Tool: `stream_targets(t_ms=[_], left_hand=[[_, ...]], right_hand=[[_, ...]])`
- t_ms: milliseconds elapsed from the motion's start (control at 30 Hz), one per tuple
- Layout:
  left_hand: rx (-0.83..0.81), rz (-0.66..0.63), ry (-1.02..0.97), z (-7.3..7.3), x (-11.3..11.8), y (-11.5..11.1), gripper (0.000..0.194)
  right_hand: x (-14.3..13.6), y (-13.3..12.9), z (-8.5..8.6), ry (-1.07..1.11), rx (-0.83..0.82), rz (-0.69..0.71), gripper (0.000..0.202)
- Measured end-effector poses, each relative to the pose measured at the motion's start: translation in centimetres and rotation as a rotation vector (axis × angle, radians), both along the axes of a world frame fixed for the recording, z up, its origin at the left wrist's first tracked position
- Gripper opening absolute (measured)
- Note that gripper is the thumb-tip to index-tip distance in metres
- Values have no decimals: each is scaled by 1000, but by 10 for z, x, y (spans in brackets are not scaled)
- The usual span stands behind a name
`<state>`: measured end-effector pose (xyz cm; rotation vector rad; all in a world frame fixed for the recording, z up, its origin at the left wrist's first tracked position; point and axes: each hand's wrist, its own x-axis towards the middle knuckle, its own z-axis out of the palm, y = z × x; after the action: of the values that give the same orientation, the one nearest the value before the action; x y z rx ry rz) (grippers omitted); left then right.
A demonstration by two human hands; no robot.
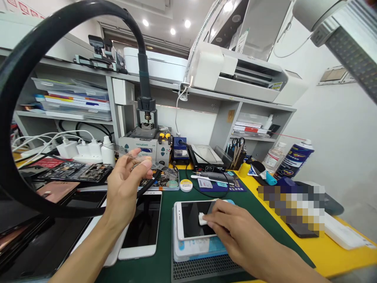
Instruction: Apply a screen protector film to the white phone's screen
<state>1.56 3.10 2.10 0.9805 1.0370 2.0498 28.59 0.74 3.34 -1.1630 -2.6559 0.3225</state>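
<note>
My right hand (232,224) pinches a small white wipe (202,219) against the dark screen of a white smartphone (188,228). The phone lies face up on a pale blue and clear box (188,251), which rests on a dark perforated stand (194,271). Raised to the left, my left hand (125,181) grips a thin clear sheet (129,157) between thumb and fingers; its outline is faint against the background. A second white phone (144,228) lies face up beside my left forearm, partly hidden by it.
A black hose (143,78) loops across the left side. Several phones and circuit boards (73,175) crowd the left. A soldering station (178,151), a round white tin (186,185) and a tool mat (218,184) stand behind. Spray can (296,159) and bottle (273,157) are at the right.
</note>
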Motion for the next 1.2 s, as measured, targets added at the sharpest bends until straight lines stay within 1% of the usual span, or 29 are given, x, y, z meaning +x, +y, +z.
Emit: stream_targets(t_ms=[167, 233, 333, 400, 467, 533, 600, 633, 700, 800, 1000, 1100, 1200], left_hand=[[-7, -3, -4, 0, 1, 1, 60], [-4, 0, -5, 0, 2, 2, 59], [-4, 2, -2, -1, 2, 3, 61], [-4, -1, 6, -2, 1, 2, 63], [-4, -4, 11, -3, 1, 2, 66], [-7, -3, 11, -3, 1, 2, 68], [-9, -3, 13, -2, 1, 2, 68], [-9, -3, 15, -2, 1, 2, 68], [-7, -1, 18, -1, 1, 2, 68], [-2, 5, 16, -1, 1, 3, 70], [8, 14, 28, -1, 0, 2, 69], [13, 9, 29, -1, -1, 2, 69], [26, 7, 27, -1, -1, 2, 67]], right_hand=[[7, -21, 5, -63, -99, 13, 31], [9, -29, 9, -60, -143, 21, 28], [14, -35, 15, 42, -241, 14, 22], [19, -31, 18, 128, -265, -33, 25], [25, -18, 18, 163, -205, -108, 31], [29, -1, 14, 117, -54, -222, 36], [31, 15, 7, 33, 94, -308, 37], [30, 21, 4, -13, 139, -329, 37], [25, 27, -3, -88, 175, -346, 37], [12, 27, -7, -131, 171, -324, 36], [-12, 19, 0, -103, 129, -188, 36], [-15, 17, -1, -75, 96, -123, 34], [-12, 10, -3, -57, 58, -72, 31]])
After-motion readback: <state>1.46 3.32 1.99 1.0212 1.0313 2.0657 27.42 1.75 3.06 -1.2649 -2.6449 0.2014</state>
